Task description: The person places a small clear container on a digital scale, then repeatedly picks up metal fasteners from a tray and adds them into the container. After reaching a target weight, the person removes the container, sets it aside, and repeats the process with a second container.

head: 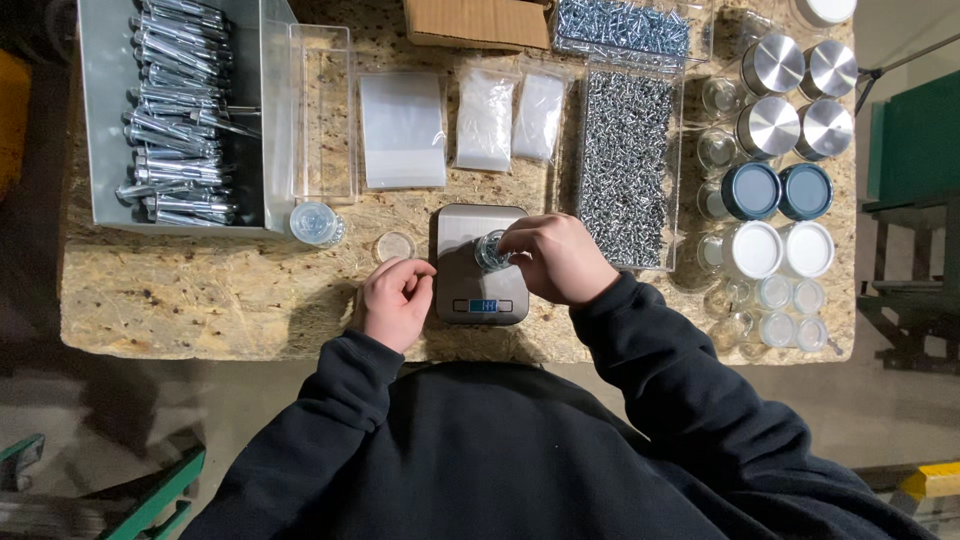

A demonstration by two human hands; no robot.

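- Two bare hands work at a small kitchen scale [482,262] on a chipboard table [200,290], seen from the head camera.
- Right hand [556,258] — fingers curled over a small clear jar [491,250] that stands on the scale's platform; the fingertips pinch at its mouth, and small screws appear to lie inside.
- Left hand [397,300] — loosely clenched, resting on the table just left of the scale; whether it grips anything cannot be told.
- Step in hand, as judged: filling the jar by weight. Any next move would call for a fine pinch and an eye on the display.
- Just beyond the left hand lies a round clear lid [394,245]; further out, a second clear jar [316,223].
- Beyond the right hand, a long clear tray [627,170] holds loose screws.
- Right of that hand stand capped jars [780,190] — silver, blue and white lids.
- Far left, a grey bin [105,130] holds large bolts.
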